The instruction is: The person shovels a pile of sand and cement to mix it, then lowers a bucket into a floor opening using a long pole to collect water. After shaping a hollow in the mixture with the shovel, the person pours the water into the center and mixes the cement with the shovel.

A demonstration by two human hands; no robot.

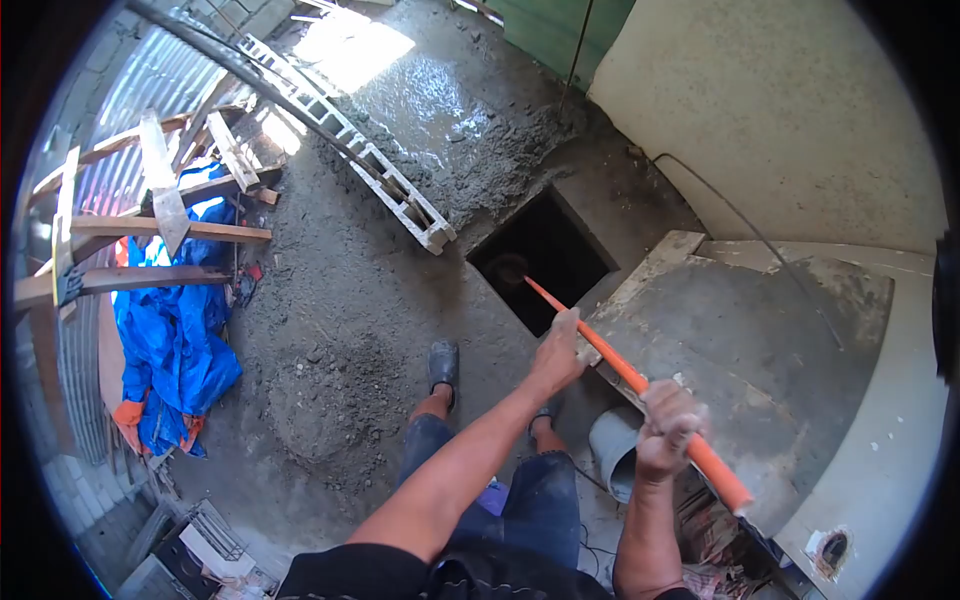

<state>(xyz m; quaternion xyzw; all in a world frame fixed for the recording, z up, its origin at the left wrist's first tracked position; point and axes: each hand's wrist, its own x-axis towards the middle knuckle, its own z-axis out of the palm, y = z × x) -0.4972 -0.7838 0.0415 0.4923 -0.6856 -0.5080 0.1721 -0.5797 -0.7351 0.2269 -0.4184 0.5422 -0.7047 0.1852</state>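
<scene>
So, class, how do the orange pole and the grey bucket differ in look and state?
The orange pole is long and slim, while the grey bucket is short and wide. The pole is bright orange; the bucket is pale grey. The left hand and right hand grip the pole, which slants toward the dark square opening, whereas neither hand touches the bucket. Both look rounded.
</scene>
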